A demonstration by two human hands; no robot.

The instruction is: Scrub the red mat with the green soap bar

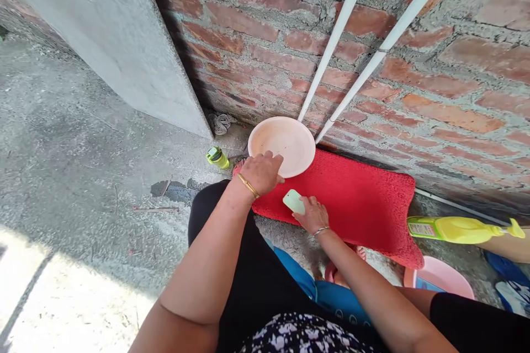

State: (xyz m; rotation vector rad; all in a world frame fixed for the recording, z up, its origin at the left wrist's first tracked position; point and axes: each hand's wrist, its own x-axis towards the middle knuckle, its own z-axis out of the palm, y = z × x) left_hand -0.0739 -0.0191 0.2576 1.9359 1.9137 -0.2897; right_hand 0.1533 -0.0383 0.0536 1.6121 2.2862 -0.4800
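Observation:
My left hand (pixel 263 172), with a gold bangle at the wrist, is at the near rim of a pale pink basin (pixel 301 149). Its fingers reach over the rim and the thumb lies outside, closed on the edge. The basin looks tilted, with a few dark specks inside. Between the fingers of my right hand (pixel 313 213) is a pale green rounded block (pixel 293 202) with a small hole near one corner; whether it is soap or a brush I cannot tell. It is over a red fleecy mat (pixel 356 198), which seems draped over a raised surface.
A brick wall (pixel 265 33) with two white pipes (pixel 339 38) rises behind. At left are a leaning grey slab (pixel 124 38) and a yellow-green bottle (pixel 218 158). A yellow pump bottle (pixel 459 230) and a pink basin (pixel 449 276) are at right, near another person's leg.

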